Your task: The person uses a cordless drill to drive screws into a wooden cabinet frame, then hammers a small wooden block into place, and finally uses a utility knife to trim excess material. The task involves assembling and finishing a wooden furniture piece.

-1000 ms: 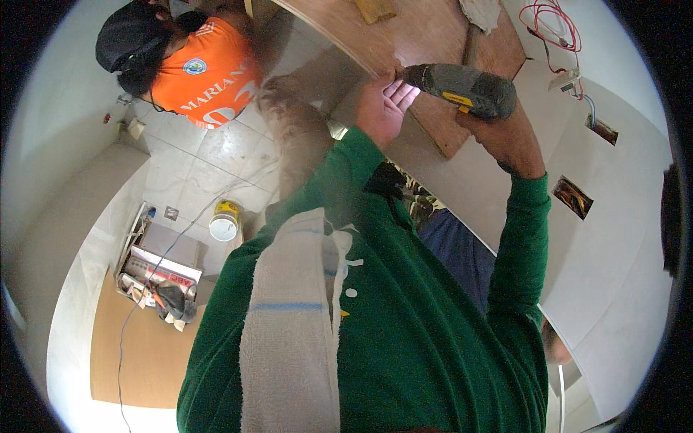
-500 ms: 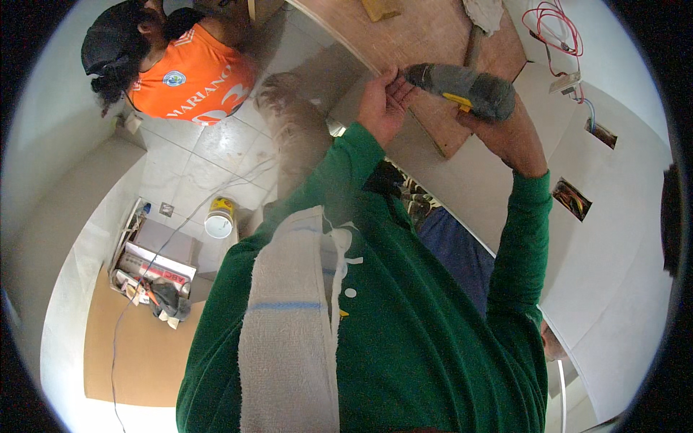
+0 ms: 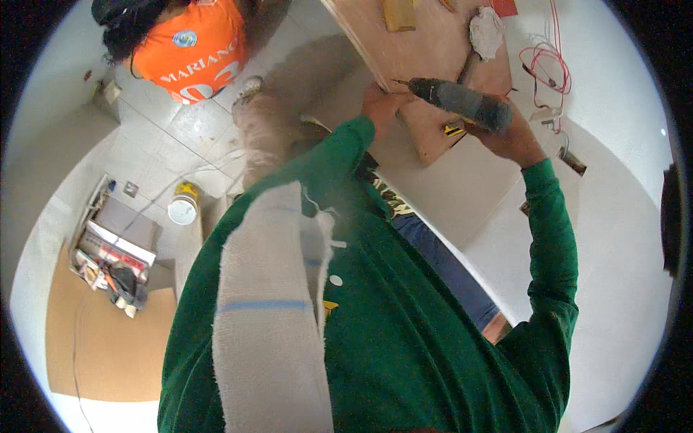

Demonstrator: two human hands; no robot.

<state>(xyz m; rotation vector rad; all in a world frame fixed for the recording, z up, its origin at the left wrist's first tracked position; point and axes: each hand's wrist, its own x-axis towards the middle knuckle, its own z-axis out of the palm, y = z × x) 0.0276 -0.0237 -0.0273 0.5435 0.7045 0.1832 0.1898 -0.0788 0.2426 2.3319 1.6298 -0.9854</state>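
My right hand (image 3: 505, 141) is wrapped around a dark power drill (image 3: 462, 103), which has a yellow patch near its grip. The drill lies almost level over a reddish-brown wooden board (image 3: 433, 50), and its thin bit points left toward the board's edge. My left hand (image 3: 381, 108) is at that edge, just below the bit. Its fingers are blurred and partly hidden, so its grip cannot be made out. A smaller wooden piece (image 3: 426, 133) juts out below the drill.
A crumpled whitish lump (image 3: 486, 32) and a wood block (image 3: 399, 14) rest on the board. Red wires (image 3: 545, 68) hang at the right wall. A person in an orange jersey (image 3: 191, 50) is at far left, above a bucket (image 3: 184, 206) and an open toolbox (image 3: 119, 252).
My left hand has moved from beside the drill's tip to just below it, at the board's edge. The drill's thin bit now shows. The whole view has shifted.
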